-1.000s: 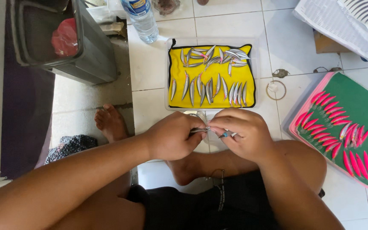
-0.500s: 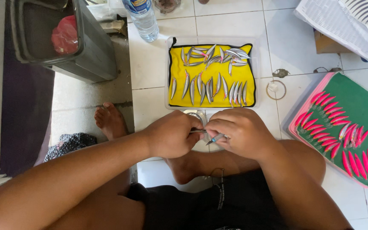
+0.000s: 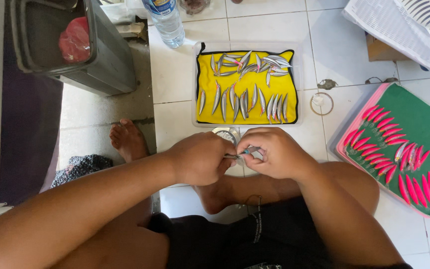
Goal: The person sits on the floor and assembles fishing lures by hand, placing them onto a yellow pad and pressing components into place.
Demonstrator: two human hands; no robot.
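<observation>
A floor of pale square ceramic tiles (image 3: 185,74) with thin grey grout lines fills the scene in soft, even daylight. At 10 o'clock a dark grey plastic bin (image 3: 100,60) stands on a rougher grey concrete strip (image 3: 90,124); beyond it, at 9 o'clock, lies a deep purple mat (image 3: 26,134) against a whitish edge. At 12 o'clock stands a clear plastic water bottle (image 3: 165,22). At 1 o'clock, a brown cardboard piece (image 3: 381,50) rests beneath white printed sheets (image 3: 399,27).

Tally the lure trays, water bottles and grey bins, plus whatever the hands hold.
Lure trays: 2 (yellow-lined, green-lined)
Plastic water bottle: 1
Grey bin: 1
Small metal piece between left hand and right hand: 1
Total: 5
</observation>
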